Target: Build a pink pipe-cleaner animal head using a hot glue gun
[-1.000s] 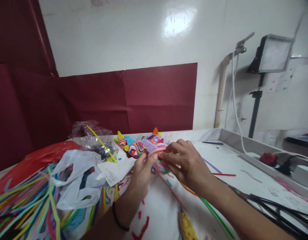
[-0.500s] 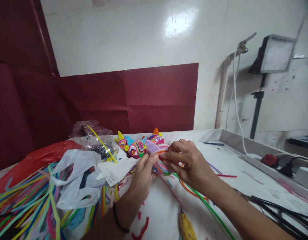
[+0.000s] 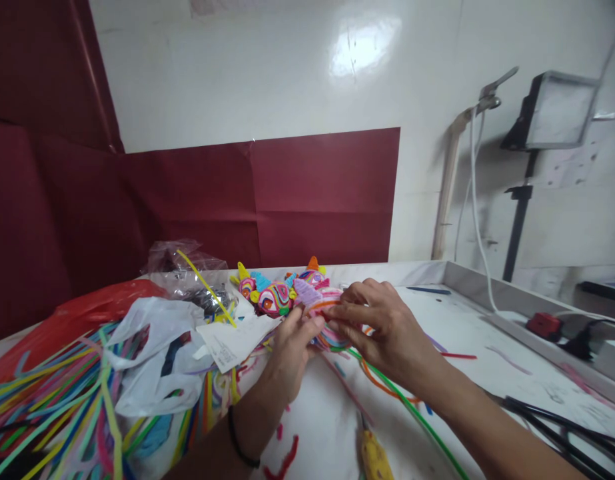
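Note:
My left hand (image 3: 286, 353), a black band at its wrist, is closed around a colourful pipe-cleaner figure (image 3: 331, 294) with a lavender fin and pink and blue coils. Against the figure's near side, my right hand (image 3: 387, 327) pinches an orange pipe cleaner (image 3: 382, 386) that curves across the figure and loops down below the fingers. A long green pipe cleaner (image 3: 422, 421) trails from the figure toward the front edge, and a dusty pink strand (image 3: 348, 392) hangs beneath it. My fingers hide much of the figure. Behind it rest similar fish-like figures (image 3: 274, 299).
Loose pipe cleaners (image 3: 57, 400) heap at the left, beside a white plastic bag (image 3: 157, 393), a red bag (image 3: 77, 320) and a paper slip (image 3: 234, 343). A yellow-handled tool (image 3: 375, 457) lies in front. Black handles (image 3: 562, 421) and a power plug (image 3: 544, 325) are at the right.
The view has shifted slightly. My left thumb has slid a little down and toward the right fingers on the figure. Both hands keep their hold.

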The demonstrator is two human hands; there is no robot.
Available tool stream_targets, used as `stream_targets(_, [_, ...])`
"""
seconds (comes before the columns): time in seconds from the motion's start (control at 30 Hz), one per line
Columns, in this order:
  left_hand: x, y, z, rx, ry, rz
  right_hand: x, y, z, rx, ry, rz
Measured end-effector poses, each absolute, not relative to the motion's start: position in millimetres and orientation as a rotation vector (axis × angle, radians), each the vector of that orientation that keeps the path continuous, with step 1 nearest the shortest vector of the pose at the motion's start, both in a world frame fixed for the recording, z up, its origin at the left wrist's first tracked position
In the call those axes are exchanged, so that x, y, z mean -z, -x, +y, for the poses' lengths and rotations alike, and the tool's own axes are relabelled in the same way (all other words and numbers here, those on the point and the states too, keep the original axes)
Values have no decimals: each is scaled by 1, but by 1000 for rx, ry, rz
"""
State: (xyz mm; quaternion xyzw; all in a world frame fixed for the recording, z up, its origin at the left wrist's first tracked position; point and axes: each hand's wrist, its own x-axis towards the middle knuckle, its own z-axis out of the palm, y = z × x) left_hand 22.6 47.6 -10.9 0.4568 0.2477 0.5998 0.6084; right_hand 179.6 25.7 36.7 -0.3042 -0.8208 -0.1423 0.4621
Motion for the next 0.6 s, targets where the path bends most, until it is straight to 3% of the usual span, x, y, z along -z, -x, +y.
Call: stream_targets(0.6, [1, -21, 43, -1444, -1160, 630, -43, -179, 18, 318, 762, -2025])
